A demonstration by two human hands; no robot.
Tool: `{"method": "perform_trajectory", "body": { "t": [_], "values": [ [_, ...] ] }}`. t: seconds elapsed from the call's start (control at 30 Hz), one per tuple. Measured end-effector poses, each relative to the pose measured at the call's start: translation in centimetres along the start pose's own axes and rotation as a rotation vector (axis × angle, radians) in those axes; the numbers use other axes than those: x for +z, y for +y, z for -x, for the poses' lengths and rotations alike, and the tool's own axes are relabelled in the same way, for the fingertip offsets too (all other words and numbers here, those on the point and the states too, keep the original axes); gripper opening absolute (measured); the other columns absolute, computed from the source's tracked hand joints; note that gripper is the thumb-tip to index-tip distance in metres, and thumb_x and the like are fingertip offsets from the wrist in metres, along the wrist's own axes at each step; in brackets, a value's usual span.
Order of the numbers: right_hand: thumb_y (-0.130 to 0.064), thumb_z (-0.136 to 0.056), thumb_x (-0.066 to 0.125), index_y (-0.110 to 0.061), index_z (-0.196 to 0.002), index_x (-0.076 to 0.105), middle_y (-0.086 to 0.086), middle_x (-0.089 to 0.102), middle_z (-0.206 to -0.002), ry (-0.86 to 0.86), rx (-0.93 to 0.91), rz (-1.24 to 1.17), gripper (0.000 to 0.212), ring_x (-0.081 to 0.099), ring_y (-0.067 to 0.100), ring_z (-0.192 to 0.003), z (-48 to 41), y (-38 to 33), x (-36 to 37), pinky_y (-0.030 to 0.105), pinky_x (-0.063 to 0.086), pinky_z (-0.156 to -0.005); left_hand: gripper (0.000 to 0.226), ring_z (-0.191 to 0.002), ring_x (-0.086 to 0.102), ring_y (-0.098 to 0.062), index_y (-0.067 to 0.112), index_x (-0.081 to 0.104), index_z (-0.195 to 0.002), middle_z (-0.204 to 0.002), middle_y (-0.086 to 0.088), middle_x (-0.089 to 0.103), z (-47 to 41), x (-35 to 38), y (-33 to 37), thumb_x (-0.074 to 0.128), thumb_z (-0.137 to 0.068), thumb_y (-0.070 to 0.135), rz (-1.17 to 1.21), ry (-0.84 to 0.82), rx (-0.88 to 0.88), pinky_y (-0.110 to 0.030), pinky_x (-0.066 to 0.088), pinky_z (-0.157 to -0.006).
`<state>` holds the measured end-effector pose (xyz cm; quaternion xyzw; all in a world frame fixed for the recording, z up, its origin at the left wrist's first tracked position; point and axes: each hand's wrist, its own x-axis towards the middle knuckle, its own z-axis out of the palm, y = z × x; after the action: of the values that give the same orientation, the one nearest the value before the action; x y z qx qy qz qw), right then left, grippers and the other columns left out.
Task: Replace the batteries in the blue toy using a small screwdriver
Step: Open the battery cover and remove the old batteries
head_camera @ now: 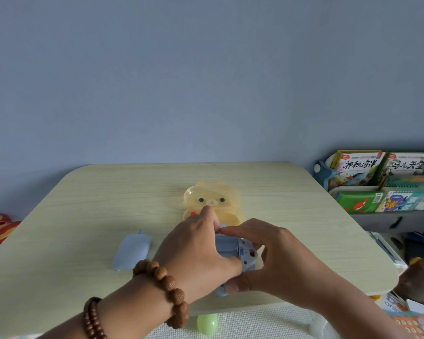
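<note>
Two hands work the blue toy (233, 249) near the front edge of the surface (103, 204), held just above it or resting on it; cannot tell which. Left hand (196, 253) has its grip wrapped around the toy's left side, fingers curled over the top. Right hand (274, 258) pinches it from the right, thumb underneath, fingertips on the upper edge.

A blue cover (132, 250) lies apart on the surface to the left, so the step is likely inside the opened body: seating or pulling batteries. No batteries or screwdriver are plainly visible. The next move probably calls for a steady left hold while the right fingertips press into the compartment.

The toy is matte hard plastic, rounded, with small holes and a red spot on the exposed inner face. The cover is a smooth curved shell. A translucent yellow bear case (213, 199) sits behind. The surface is pale wood-grain laminate. Brown bead bracelets (162, 277) are round and ridged.
</note>
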<state>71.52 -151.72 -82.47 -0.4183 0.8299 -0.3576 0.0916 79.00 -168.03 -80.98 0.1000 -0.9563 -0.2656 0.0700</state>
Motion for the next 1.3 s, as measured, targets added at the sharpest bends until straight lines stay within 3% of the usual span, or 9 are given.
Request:
{"method": "perform_trajectory", "body": {
  "t": [0.17, 0.27, 0.43, 0.6, 0.7, 0.83, 1.0, 1.1, 1.3],
  "values": [
    [-0.049, -0.055, 0.095, -0.059, -0.126, 0.058, -0.011, 0.067, -0.105, 0.02, -0.013, 0.003, 0.081, 0.063, 0.011, -0.095, 0.1, 0.1, 0.2, 0.027, 0.052, -0.081, 0.054, -0.088, 0.051, -0.005, 0.031, 0.038, -0.097, -0.095, 0.016, 0.051, 0.1, 0.7, 0.6, 0.067, -0.062, 0.06, 0.02, 0.037, -0.022, -0.015, 0.036, -0.061],
    [-0.051, -0.054, 0.093, -0.061, -0.126, 0.057, -0.014, 0.066, -0.105, 0.013, -0.012, 0.022, 0.081, 0.062, 0.008, -0.095, 0.3, -0.1, 0.1, 0.023, 0.051, -0.08, 0.058, -0.092, 0.052, -0.008, 0.029, 0.037, -0.1, -0.094, 0.018, 0.048, 0.1, 1.1, 0.8, 0.07, -0.063, 0.061, 0.054, 0.076, -0.042, -0.018, 0.041, -0.067],
    [-0.05, -0.052, 0.093, -0.046, -0.13, 0.062, -0.017, 0.065, -0.106, 0.005, 0.022, 0.038, 0.084, 0.061, 0.001, -0.096, 0.1, 0.2, 0.2, 0.021, 0.051, -0.084, 0.069, -0.093, 0.055, -0.013, 0.026, 0.029, -0.104, -0.087, 0.021, 0.04, 0.3, 1.4, 1.3, 0.072, -0.063, 0.059, 0.114, 0.113, -0.077, -0.028, 0.055, -0.078],
    [-0.054, -0.054, 0.09, -0.049, -0.131, 0.06, -0.017, 0.064, -0.109, 0.003, 0.029, 0.034, 0.083, 0.06, 0.001, -0.095, 0.3, 0.2, 0.2, 0.026, 0.052, -0.086, 0.054, -0.087, 0.056, -0.013, 0.025, 0.029, -0.099, -0.089, 0.014, 0.046, 0.4, 1.2, 1.0, 0.069, -0.071, 0.047, 0.119, 0.102, -0.078, -0.026, 0.053, -0.068],
    [-0.058, -0.054, 0.09, -0.05, -0.13, 0.059, -0.018, 0.064, -0.11, 0.012, 0.033, 0.029, 0.082, 0.06, 0.001, -0.096, 0.4, 0.1, 0.1, 0.028, 0.052, -0.086, 0.039, -0.087, 0.054, -0.012, 0.025, 0.035, -0.097, -0.092, 0.01, 0.051, 0.3, 0.8, 0.6, 0.064, -0.077, 0.04, 0.073, 0.073, -0.051, -0.019, 0.039, -0.058],
    [-0.055, -0.054, 0.09, -0.057, -0.127, 0.058, -0.015, 0.065, -0.108, 0.005, 0.012, 0.036, 0.079, 0.061, 0.005, -0.096, 0.2, -0.1, 0.2, 0.028, 0.053, -0.084, 0.049, -0.094, 0.053, -0.013, 0.026, 0.041, -0.098, -0.096, 0.012, 0.051, 0.3, 0.7, 0.9, 0.068, -0.069, 0.056, 0.057, 0.03, -0.061, -0.022, 0.042, -0.068],
    [-0.048, -0.055, 0.093, -0.06, -0.124, 0.058, -0.017, 0.065, -0.105, 0.009, 0.0, 0.04, 0.078, 0.061, 0.002, -0.097, 0.2, -0.2, 0.2, 0.021, 0.051, -0.081, 0.057, -0.094, 0.052, -0.014, 0.025, 0.043, -0.099, -0.095, 0.012, 0.05, 0.1, 0.9, 1.2, 0.07, -0.064, 0.061, 0.044, 0.033, -0.119, -0.025, 0.045, -0.07],
    [-0.045, -0.056, 0.094, -0.059, -0.123, 0.06, -0.014, 0.065, -0.105, 0.005, -0.01, 0.028, 0.076, 0.063, 0.004, -0.097, 0.2, -0.3, 0.1, 0.024, 0.052, -0.082, 0.055, -0.094, 0.051, -0.012, 0.027, 0.041, -0.099, -0.092, 0.017, 0.047, 0.1, 1.0, 1.4, 0.07, -0.065, 0.059, 0.053, 0.026, -0.131, -0.024, 0.045, -0.07],
    [-0.042, -0.058, 0.095, -0.06, -0.123, 0.06, -0.013, 0.066, -0.104, -0.003, -0.017, 0.028, 0.076, 0.06, 0.004, -0.093, 0.1, 0.0, 0.0, 0.015, 0.049, -0.078, 0.03, -0.072, 0.044, -0.01, 0.026, 0.045, -0.088, -0.08, 0.011, 0.051, 0.7, -0.3, 1.4, 0.061, -0.076, 0.049, 0.09, -0.018, -0.103, -0.024, 0.031, -0.055]
  ]
}}
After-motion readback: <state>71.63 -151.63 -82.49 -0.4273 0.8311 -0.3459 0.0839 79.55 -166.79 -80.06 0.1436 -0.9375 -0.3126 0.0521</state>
